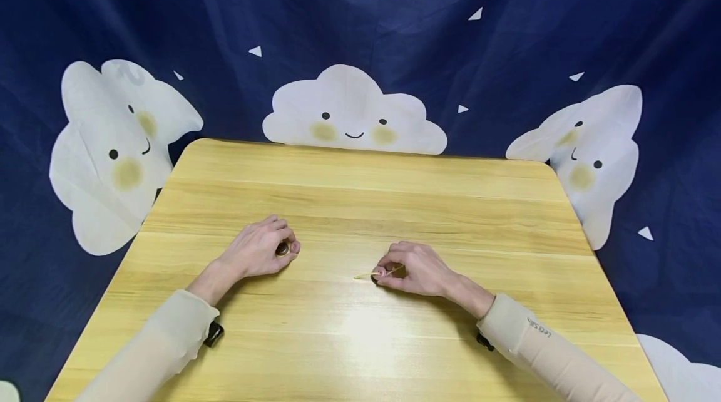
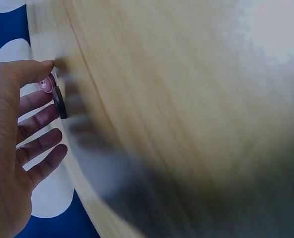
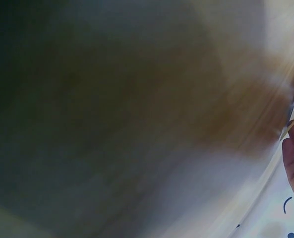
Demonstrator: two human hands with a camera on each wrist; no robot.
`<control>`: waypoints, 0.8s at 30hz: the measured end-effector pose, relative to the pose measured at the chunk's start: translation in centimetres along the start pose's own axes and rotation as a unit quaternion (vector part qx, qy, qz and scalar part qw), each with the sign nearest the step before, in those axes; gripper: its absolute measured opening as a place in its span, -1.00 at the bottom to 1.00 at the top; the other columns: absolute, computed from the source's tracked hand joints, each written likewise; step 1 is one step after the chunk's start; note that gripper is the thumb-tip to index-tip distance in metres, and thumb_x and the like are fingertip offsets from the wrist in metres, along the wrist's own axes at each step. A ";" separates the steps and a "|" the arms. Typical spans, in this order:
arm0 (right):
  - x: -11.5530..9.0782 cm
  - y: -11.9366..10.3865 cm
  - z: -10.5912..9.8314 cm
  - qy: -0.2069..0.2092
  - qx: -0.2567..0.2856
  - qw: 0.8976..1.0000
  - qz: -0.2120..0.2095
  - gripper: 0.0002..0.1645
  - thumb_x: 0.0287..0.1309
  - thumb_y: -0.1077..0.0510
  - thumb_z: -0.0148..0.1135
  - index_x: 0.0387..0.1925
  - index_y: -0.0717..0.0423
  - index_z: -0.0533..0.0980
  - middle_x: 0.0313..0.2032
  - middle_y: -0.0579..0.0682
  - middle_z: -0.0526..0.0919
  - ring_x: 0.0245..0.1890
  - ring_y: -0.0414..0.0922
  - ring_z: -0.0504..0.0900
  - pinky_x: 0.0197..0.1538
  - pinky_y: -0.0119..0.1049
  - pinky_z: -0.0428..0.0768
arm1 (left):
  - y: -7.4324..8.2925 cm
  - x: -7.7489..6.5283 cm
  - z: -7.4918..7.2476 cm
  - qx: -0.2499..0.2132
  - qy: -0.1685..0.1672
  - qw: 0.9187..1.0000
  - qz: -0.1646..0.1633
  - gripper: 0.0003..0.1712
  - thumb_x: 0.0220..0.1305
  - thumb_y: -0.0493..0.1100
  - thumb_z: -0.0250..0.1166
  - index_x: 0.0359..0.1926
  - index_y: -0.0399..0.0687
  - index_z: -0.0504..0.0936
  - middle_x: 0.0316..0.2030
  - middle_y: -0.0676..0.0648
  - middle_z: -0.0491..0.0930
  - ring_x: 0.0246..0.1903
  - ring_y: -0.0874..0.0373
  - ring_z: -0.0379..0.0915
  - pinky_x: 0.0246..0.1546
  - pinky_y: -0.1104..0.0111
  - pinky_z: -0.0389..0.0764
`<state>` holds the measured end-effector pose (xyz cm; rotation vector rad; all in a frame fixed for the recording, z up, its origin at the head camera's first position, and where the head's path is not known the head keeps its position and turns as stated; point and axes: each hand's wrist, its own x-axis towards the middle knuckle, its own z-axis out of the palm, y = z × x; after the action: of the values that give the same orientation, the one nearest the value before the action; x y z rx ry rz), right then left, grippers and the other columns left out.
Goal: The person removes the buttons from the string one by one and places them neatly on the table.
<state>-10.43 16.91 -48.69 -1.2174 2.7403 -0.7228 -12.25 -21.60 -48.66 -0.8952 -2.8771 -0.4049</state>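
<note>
Toward the left of the table, my left hand pinches a small pink button between thumb and forefinger. A dark round disc stands on edge beside that button, close to the fingertips; the head view shows it with a gold-coloured rim. Near the middle, my right hand holds another pink button between thumb and fingers. A thin yellow string sticks out to the left of this button and shows again under the fingers. Just below the button is a dark piece, mostly hidden.
Both hands are low over a wood-grain table. Behind it hangs a dark blue cloth with white clouds. Each sleeve has a black clip near the wrist. Only part of the right hand shows in the right wrist view.
</note>
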 end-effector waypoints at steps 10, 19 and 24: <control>0.0 -0.2 0.0 -0.003 0.004 1.000 0.007 -0.77 0.24 -0.14 0.48 -0.13 -0.20 0.76 -0.26 -0.30 0.75 -0.27 -0.36 0.65 -0.14 -0.45 0.62 | 0.0 -0.3 0.2 -0.009 -0.002 1.000 -0.007 -0.89 0.24 0.02 0.45 -0.29 0.15 0.73 -0.33 0.14 0.58 -0.30 0.24 0.40 -0.36 0.35 0.52; 0.0 -0.2 -0.1 -0.002 0.007 1.000 0.007 -0.77 0.24 -0.13 0.48 -0.13 -0.19 0.76 -0.25 -0.29 0.76 -0.26 -0.37 0.66 -0.13 -0.44 0.64 | 0.1 -0.4 0.2 -0.011 0.000 1.000 -0.009 -0.88 0.24 0.03 0.45 -0.27 0.16 0.73 -0.33 0.15 0.58 -0.30 0.25 0.37 -0.37 0.40 0.46; -0.1 -0.3 -0.1 -0.001 0.005 1.000 0.006 -0.77 0.24 -0.13 0.48 -0.13 -0.19 0.76 -0.26 -0.30 0.76 -0.27 -0.37 0.66 -0.14 -0.45 0.63 | 0.2 -0.5 0.2 -0.014 0.000 1.000 -0.014 -0.87 0.29 0.05 0.44 -0.27 0.16 0.76 -0.35 0.16 0.58 -0.31 0.26 0.36 -0.38 0.40 0.44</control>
<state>-10.25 16.85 -48.47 -1.1991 2.7372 -0.7329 -11.79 -21.67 -48.87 -0.8606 -2.8945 -0.4485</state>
